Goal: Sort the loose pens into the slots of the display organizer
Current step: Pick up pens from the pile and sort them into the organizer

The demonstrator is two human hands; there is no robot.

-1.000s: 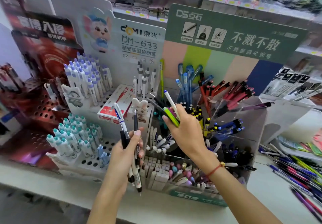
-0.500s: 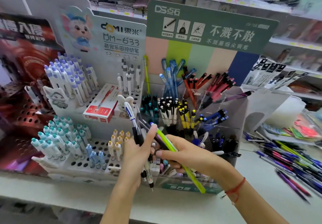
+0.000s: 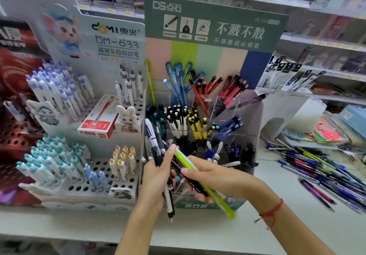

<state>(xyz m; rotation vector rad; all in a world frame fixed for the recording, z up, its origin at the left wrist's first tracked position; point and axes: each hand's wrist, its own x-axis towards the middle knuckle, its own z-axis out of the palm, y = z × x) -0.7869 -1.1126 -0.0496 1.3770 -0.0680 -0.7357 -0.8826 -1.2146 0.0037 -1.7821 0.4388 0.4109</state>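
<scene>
The left hand point(image 3: 156, 177) grips a bunch of pens point(image 3: 158, 151) upright, near the front of the organizer point(image 3: 255, 127). The right hand point(image 3: 215, 177) has its fingers curled around a green pen point(image 3: 200, 177) and a black pen point(image 3: 190, 177). The step is choosing one pen. Next it needs the slot of matching color; more pens point(image 3: 320, 169) lie on the tabletop point(image 3: 297, 221) at the right.
</scene>
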